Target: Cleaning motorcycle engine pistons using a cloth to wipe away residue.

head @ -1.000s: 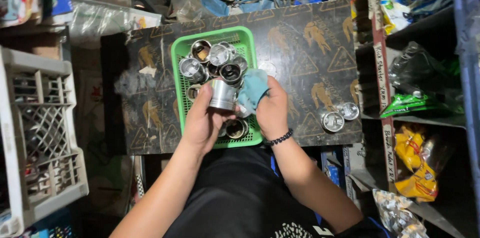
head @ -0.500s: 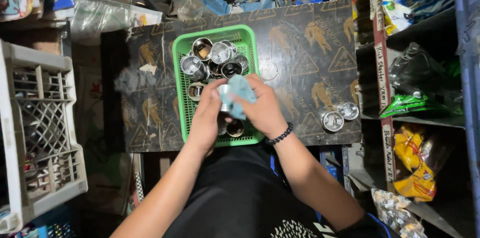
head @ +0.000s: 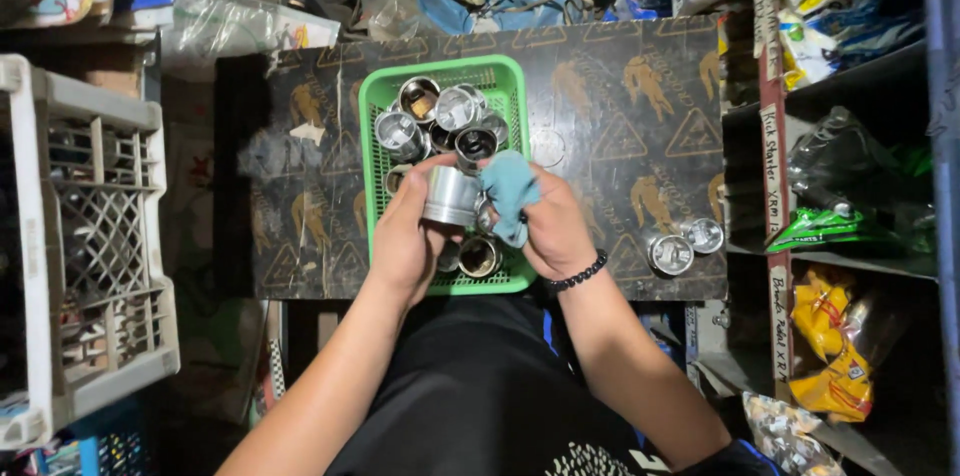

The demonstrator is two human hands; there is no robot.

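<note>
Grey plastic crate (head: 90, 236) at far left. Left hand (head: 405, 236) clamped on a short shiny metal cylinder (head: 451, 196), held above the green basket (head: 385, 96). Right hand (head: 555, 231) pinched on a crumpled blue cloth (head: 510, 191), touching it. Two loose cylinders (head: 685, 244) beyond, on the dark board (head: 620, 106).

green plastic packets (head: 830, 226) lay on the right-hand shelf, with crinkled yellow plastic packets (head: 830, 346) on the shelf below. white paper labels (head: 775, 171) ran down the red shelf post. a clear plastic bag with a printed card (head: 250, 31) lay beyond the tabletop (head: 620, 116), at its left.
</note>
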